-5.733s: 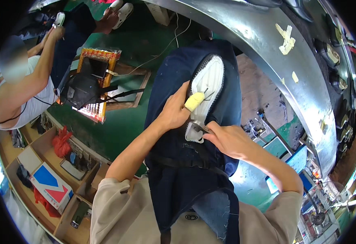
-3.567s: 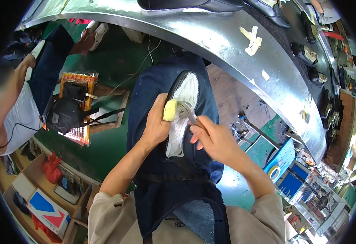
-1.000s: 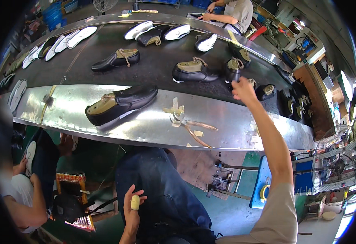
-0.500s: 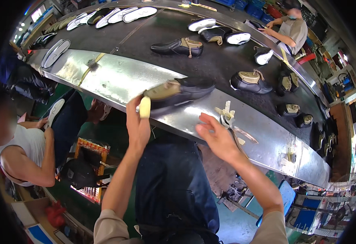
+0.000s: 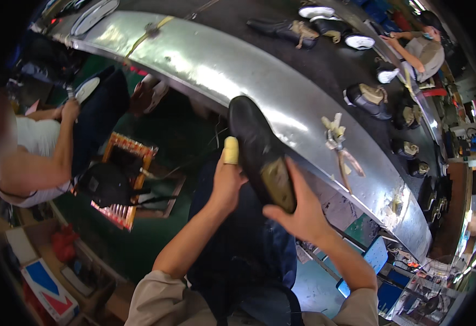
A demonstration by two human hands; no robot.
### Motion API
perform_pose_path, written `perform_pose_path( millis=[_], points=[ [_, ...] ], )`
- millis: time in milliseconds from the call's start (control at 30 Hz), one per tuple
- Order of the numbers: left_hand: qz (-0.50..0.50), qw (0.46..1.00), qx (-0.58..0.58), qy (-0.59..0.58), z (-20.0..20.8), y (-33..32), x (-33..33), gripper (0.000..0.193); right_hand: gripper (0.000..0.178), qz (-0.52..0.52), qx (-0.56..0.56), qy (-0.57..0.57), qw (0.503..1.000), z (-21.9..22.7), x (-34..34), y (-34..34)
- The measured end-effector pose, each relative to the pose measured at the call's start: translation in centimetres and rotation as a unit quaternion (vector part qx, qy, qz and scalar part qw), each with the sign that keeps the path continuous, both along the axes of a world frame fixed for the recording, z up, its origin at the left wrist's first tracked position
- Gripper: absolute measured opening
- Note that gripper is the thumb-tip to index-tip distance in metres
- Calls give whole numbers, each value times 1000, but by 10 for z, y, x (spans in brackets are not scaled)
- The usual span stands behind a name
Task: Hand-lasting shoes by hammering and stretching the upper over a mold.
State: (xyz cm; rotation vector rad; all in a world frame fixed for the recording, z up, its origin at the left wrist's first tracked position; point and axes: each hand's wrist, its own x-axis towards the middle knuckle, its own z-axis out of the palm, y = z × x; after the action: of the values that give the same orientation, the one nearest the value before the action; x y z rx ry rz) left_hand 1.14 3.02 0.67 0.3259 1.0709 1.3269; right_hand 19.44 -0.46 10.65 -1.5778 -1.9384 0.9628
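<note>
A black shoe with an olive last in its opening is held up over my lap, toe pointing away. Around the heel end, my right hand is closed, thumb on the near side. My left hand grips the shoe's left side; a yellow wrap covers its thumb, and its other fingers are partly hidden behind the shoe. To the right of the shoe, pincers lie on the bench's metal edge beside pale scraps.
The metal bench edge curves across in front of me. Several shoes, including a black one, stand on the dark surface beyond. A person in a white top sits at left with a shoe; another person works across the bench.
The shoe has come off the bench edge toward me and turned toe-away. My right hand, empty before, now grips its heel end. The view has shifted.
</note>
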Motion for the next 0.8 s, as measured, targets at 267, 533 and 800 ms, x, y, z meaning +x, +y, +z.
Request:
perform_pose_path(
  millis=[267, 533, 800],
  points=[
    [-7, 965, -20, 263, -35, -86, 10, 21, 33, -29, -227, 36, 973, -26, -13, -56],
    [-100, 947, -16, 305, -39, -85, 8, 25, 20, -88, -242, 55, 965, -54, -2, -81],
    [-152, 962, -18, 224, -35, -86, 14, 27, 13, -16, -378, 318, 869, -54, 9, -107]
  ],
)
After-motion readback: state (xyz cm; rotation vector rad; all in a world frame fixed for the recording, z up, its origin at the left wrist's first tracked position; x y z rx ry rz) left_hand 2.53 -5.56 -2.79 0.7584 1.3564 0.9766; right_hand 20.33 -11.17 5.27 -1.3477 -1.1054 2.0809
